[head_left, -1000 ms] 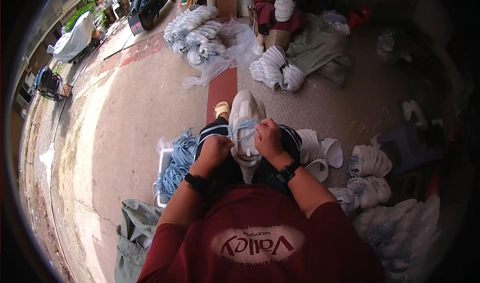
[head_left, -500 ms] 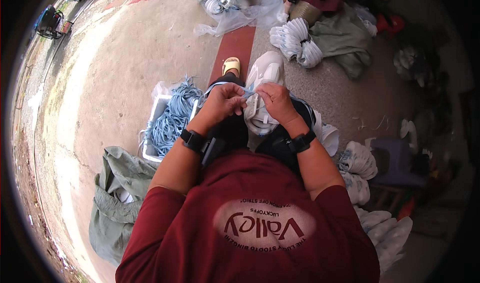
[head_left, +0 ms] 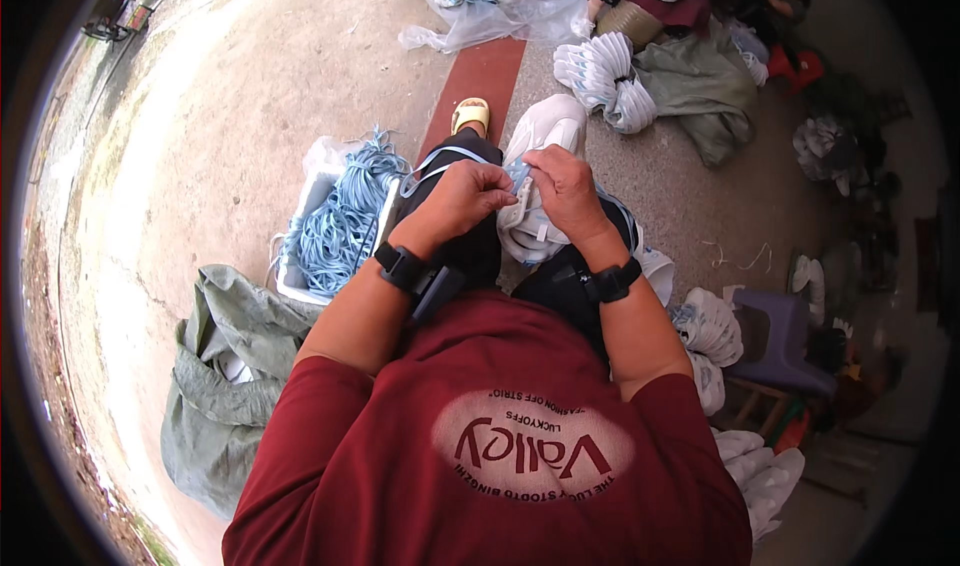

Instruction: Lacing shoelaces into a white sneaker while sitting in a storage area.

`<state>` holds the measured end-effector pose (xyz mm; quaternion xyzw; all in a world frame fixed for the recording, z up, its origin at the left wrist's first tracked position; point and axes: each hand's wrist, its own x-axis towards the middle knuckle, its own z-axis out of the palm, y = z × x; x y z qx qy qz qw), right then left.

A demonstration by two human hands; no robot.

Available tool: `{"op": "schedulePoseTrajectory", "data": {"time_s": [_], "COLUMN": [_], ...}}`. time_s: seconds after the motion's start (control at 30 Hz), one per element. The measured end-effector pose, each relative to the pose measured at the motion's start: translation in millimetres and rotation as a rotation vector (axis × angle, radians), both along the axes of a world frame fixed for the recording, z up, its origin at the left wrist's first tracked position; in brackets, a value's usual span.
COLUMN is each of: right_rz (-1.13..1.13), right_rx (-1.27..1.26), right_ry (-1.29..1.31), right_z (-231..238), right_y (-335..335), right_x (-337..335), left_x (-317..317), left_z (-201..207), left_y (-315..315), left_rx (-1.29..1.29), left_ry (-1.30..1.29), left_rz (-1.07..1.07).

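Between my knees lies a white shoe upper (head_left: 550, 121), its toe pointing away from me. A light blue shoelace (head_left: 450, 154) loops over my left thigh toward the hands, and more of it hangs by my right knee. My left hand (head_left: 468, 198) is closed in a pinch at the left side of the lacing, on the shoelace. Close beside it, my right hand (head_left: 566, 188) pinches the lace above the upper's eyelet edge. The fingers hide the exact spot where the lace meets the upper.
Left of my leg stands a white box (head_left: 284, 288) heaped with blue laces (head_left: 345, 226). A grey-green sack (head_left: 225, 406) lies nearer. Bundled white uppers (head_left: 605, 78) sit ahead beside a green cloth (head_left: 700, 91); more uppers (head_left: 708, 326) and a purple stool (head_left: 785, 341) stand at right.
Both hands have shifted slightly right and remain close together at the upper. My right hand has turned more downward over the lacing. The whole view has moved a little.
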<state>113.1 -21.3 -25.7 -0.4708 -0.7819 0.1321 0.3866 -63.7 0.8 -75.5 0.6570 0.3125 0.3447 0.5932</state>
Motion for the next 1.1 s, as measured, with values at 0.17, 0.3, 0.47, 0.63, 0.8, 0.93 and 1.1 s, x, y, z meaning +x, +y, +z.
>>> {"op": "schedulePoseTrajectory", "data": {"time_s": [0.17,0.3,0.47,0.63,0.8,0.93,1.1], "right_rz": [-0.083,-0.069,-0.198,-0.208,-0.241,-0.231,-0.217], "right_rx": [0.013,-0.033,-0.070,-0.098,-0.122,-0.149,-0.162], "right_ry": [-0.043,-0.259,-0.313,-0.283,-0.282,-0.220,-0.186], "right_z": [-5.9,-19.4,-30.0,-33.3,-35.4,-39.1,-39.6], "right_y": [-17.8,-31.1,-25.1,-22.6,-22.3,-20.7,-17.9], "right_x": [22.7,24.5,17.3,18.2,19.6,21.3,22.0], "left_x": [-16.6,-9.6,25.2,45.5,49.0,53.3,50.9], "left_z": [5.7,6.7,-6.3,-18.8,-21.6,-20.0,-13.7], "left_y": [16.2,11.9,2.6,20.4,26.9,25.8,25.0], "left_rx": [-0.407,-0.536,-0.548,-0.442,-0.357,0.111,0.023], "left_ry": [-0.567,-0.621,-0.375,-0.362,-0.246,0.187,0.236], "left_rz": [0.526,0.535,0.228,0.272,0.303,0.386,0.408]}}
